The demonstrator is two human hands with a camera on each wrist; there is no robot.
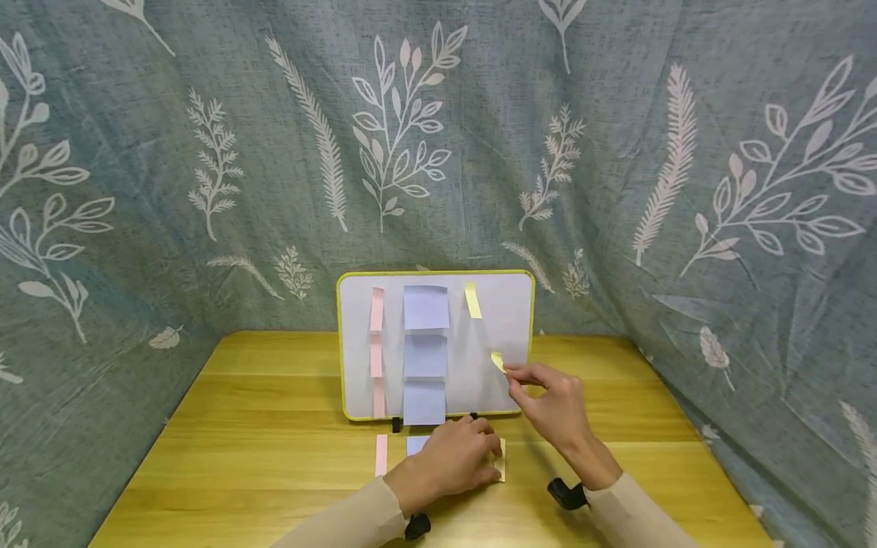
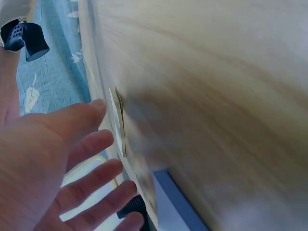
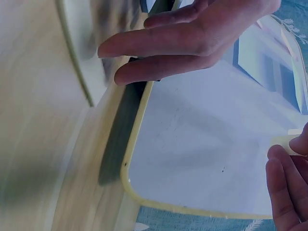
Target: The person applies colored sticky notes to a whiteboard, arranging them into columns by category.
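My right hand pinches a yellow sticky note strip between thumb and fingertips, in front of the right part of the whiteboard. The strip's free end points up and left. In the right wrist view a piece of the pale strip shows at the fingertips. Low over the table, my left hand has its fingers loosely extended beside a yellow sticky note pad. The left wrist view shows the thumb and fingertips close to the pad's edge. Much of this pad is hidden by the hand in the head view.
The whiteboard bears a column of pink strips, a column of blue notes and one yellow strip. A pink pad and a partly covered blue pad lie on the wooden table. Behind hangs a patterned curtain.
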